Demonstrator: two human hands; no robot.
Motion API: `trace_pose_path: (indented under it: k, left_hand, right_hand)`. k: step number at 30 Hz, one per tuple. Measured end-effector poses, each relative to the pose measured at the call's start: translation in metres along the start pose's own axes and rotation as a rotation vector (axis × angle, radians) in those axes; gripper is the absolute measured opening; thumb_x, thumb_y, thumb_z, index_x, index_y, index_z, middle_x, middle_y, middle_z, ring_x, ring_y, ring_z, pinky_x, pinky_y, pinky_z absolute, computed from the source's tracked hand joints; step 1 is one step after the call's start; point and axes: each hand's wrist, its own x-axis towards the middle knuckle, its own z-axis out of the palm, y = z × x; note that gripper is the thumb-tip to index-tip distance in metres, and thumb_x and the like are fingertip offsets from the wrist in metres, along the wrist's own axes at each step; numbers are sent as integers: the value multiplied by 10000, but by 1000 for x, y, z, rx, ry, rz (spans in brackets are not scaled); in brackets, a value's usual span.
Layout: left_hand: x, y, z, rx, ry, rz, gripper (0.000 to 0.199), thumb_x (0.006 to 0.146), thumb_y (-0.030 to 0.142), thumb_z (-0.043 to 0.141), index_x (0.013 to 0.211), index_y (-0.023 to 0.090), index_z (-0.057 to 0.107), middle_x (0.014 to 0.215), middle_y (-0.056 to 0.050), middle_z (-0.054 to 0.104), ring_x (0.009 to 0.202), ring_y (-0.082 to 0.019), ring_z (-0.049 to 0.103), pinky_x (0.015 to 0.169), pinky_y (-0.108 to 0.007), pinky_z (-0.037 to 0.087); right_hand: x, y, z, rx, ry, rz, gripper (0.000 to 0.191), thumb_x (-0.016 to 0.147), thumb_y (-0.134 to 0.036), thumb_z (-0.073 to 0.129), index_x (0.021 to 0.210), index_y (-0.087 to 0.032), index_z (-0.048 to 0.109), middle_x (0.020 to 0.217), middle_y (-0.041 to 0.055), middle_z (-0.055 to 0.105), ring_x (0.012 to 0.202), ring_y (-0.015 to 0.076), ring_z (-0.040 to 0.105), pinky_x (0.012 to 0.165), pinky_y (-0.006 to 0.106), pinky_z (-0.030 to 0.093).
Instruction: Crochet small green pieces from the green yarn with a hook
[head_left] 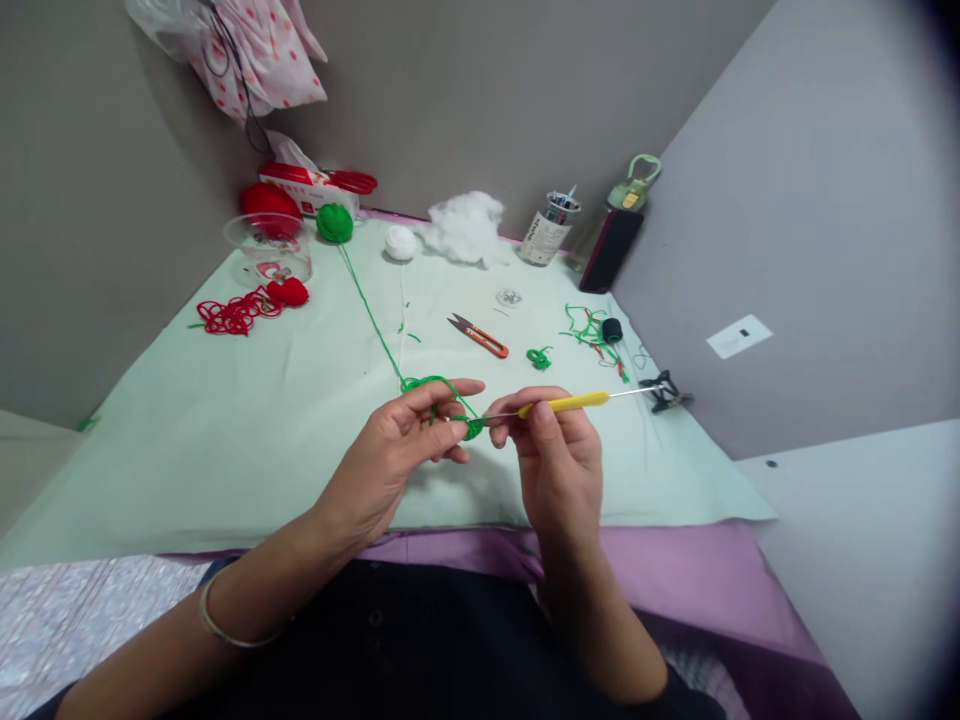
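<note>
My left hand pinches a small green crochet piece between thumb and fingers, with its index finger stretched out. Green yarn runs from a green yarn ball at the back left down to this hand and loops around its fingers. In my right hand is a crochet hook with a yellow handle, held between thumb and fingers. The hook's metal tip points left and meets the edge of the green piece. Fingers partly hide the piece.
Orange thread snips lie beyond my hands, near a small green yarn piece. Yarn scraps are at right. Red yarn, a clear plastic tub, white stuffing, a pen cup and a bottle stand farther back.
</note>
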Motion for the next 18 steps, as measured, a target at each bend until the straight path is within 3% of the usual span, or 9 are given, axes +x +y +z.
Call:
trace_pose_path:
  k: [4,8,11,14,16,18]
  left_hand:
    - [1,-3,-1,62,2,55,298,858,228,801,1152,263,834,930,-11,608,900,-154,593,721,-217,574]
    - [1,-7,3,78,94,111,414,817,205,861,1220,275,799,902,12,613,800,-116,585,726,-212,575]
    - [2,-6,5,-89,70,-25,520,783,207,896,1284,244,762,842,26,611,647,-66,523,630,-183,537]
    - [5,-3,1,-257,-6,-201,411,804,214,884,1202,168,792,691,76,480,495,-8,305,513,-143,447]
    - [6,0,-1,-280,-30,-194,354,816,204,873,1159,154,808,663,90,434,478,-1,229,473,-128,401]
    - [6,1,-2,-244,-47,-148,349,818,204,869,1162,173,812,707,68,510,475,-2,243,444,-130,381]
  right_hand:
    - [-6,-4,-1,-253,-18,-150,189,1072,-273,550,1026,-228,728,920,26,756,721,138,709,686,304,616]
    - [-14,4,2,-688,-89,-540,243,1032,-134,565,1181,-253,716,1012,64,778,885,196,745,759,360,641]
    - [-17,12,4,-812,-37,-708,328,971,-83,658,1226,-272,743,1077,86,766,965,220,743,776,362,641]
    - [-14,12,3,-626,13,-544,270,1002,-122,626,1163,-282,772,1020,62,763,904,200,733,758,356,628]
    - [-9,8,2,-393,47,-353,213,1041,-189,581,1082,-260,778,937,45,751,779,170,705,688,334,604]
    - [-5,5,1,-195,50,-209,196,1053,-255,583,1028,-242,777,896,34,734,703,146,676,644,311,579]
